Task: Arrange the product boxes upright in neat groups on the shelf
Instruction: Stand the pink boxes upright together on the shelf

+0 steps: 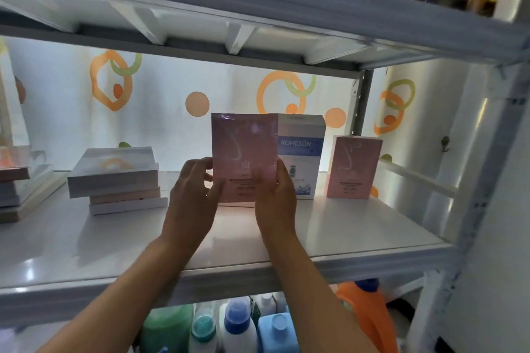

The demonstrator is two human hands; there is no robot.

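Note:
A pink product box (243, 149) stands upright at the middle of the white shelf (358, 226). My left hand (193, 195) grips its lower left edge, and my right hand (275, 195) grips its lower right edge. Right behind it stands a white and blue box (302, 157), upright and partly hidden. A second pink box (354, 166) stands upright further right, apart from the others. To the left, several boxes lie flat in a stack (117, 178). Another flat stack (20, 180) sits at the far left edge.
The upper shelf board (258, 17) hangs low overhead. A metal upright (360, 103) stands at the back right, and the frame post (487, 180) at the front right. Detergent bottles (238, 327) fill the shelf below. A patterned backing (172, 100) closes the rear.

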